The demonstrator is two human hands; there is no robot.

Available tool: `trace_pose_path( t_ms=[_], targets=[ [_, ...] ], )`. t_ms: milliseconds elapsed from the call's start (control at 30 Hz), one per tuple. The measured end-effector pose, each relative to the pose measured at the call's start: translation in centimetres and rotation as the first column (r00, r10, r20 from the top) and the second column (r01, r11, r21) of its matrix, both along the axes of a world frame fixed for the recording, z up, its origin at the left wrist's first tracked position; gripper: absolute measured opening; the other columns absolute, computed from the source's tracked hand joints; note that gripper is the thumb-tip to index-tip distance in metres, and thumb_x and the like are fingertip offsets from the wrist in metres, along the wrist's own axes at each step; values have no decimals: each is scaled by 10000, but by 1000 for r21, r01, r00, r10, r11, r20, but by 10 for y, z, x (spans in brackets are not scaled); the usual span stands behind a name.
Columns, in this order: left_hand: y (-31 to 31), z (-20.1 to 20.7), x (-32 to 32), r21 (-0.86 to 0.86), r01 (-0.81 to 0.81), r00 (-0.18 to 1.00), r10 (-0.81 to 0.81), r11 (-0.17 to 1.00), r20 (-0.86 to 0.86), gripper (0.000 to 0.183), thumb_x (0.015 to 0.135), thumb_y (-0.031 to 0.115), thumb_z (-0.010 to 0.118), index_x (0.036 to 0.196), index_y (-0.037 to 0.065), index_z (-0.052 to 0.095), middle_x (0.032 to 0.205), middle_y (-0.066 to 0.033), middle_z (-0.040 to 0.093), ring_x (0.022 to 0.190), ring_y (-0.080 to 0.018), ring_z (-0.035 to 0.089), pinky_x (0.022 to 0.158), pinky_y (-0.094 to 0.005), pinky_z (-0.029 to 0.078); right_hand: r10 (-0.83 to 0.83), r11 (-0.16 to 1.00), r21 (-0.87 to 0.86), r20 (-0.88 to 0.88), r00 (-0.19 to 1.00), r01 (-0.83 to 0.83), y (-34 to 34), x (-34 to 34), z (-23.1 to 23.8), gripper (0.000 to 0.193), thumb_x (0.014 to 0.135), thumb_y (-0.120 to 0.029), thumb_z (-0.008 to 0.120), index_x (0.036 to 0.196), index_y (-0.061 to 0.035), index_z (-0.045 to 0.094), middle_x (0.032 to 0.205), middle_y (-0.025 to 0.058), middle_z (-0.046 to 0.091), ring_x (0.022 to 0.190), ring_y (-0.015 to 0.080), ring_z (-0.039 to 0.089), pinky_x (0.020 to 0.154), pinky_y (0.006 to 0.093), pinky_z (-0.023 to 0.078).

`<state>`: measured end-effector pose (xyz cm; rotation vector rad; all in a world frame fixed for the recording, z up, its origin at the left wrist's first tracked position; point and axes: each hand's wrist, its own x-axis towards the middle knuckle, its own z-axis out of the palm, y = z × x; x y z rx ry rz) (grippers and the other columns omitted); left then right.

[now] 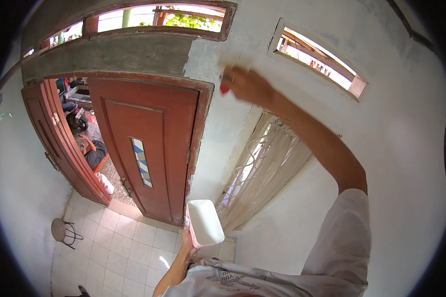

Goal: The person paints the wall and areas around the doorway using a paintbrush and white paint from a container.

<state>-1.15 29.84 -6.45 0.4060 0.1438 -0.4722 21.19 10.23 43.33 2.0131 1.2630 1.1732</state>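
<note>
My right arm is stretched up to the wall, and my right hand (250, 86) is closed around a paintbrush. Its red handle end (224, 89) pokes out below the fist, while the upper part is blurred against the wall by the window frame's corner. Lower down, my left hand (187, 239) grips a white rectangular tub (206, 223) by its side, with the open top tilted toward me. The tub's inside is white; I cannot make out how much it holds. The grey-white wall (208, 119) beside the door frame looks patchy.
A reddish-brown door (168, 133) stands left of the wall, beside an open doorway where a person (95, 152) sits outside. A curtain (262, 178) hangs over a window below my right arm. A small round stool (59, 230) stands on the tiled floor (116, 242).
</note>
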Motion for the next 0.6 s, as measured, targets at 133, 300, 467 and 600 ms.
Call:
trace_pose_path(
  t_ms=[133, 300, 467, 600],
  targets=[
    [-1, -3, 6, 19, 13, 1000, -12, 1000, -6, 570, 1013, 548, 399, 1381, 123, 491, 1275, -88, 602, 1126, -265, 621, 968, -471, 519, -98, 983, 88, -507, 856, 164, 13, -19, -39, 124, 822, -105, 633, 934, -76, 680, 930, 86, 639, 852, 280, 661, 711, 402, 562],
    [-4, 13, 8, 0, 19, 1000, -19, 1000, -11, 558, 1012, 523, 417, 1377, 110, 500, 1278, -90, 606, 1124, -259, 622, 970, -447, 516, -9, 962, 268, -141, 990, 47, -2, -2, 80, 99, 909, -113, 626, 885, -17, 632, 858, 122, 640, 707, 302, 652, 663, 395, 539],
    [3, 22, 6, -11, -6, 1000, 5, 1000, -24, 546, 1010, 498, 434, 1374, 97, 509, 1282, -91, 609, 1121, -254, 623, 971, -423, 514, 66, 984, 143, 242, 968, -103, 8, -9, 178, 86, 921, -121, 629, 886, -49, 659, 855, 102, 654, 704, 270, 657, 662, 380, 542],
    [5, 15, 14, -1, -15, 1000, 15, 1000, 1, 562, 1006, 532, 426, 1367, 111, 514, 1265, -82, 610, 1114, -253, 623, 960, -445, 517, -34, 989, 151, 277, 960, -8, 2, -1, 163, 57, 871, -82, 617, 862, -45, 659, 863, 103, 640, 792, 270, 652, 700, 382, 550]
  ],
)
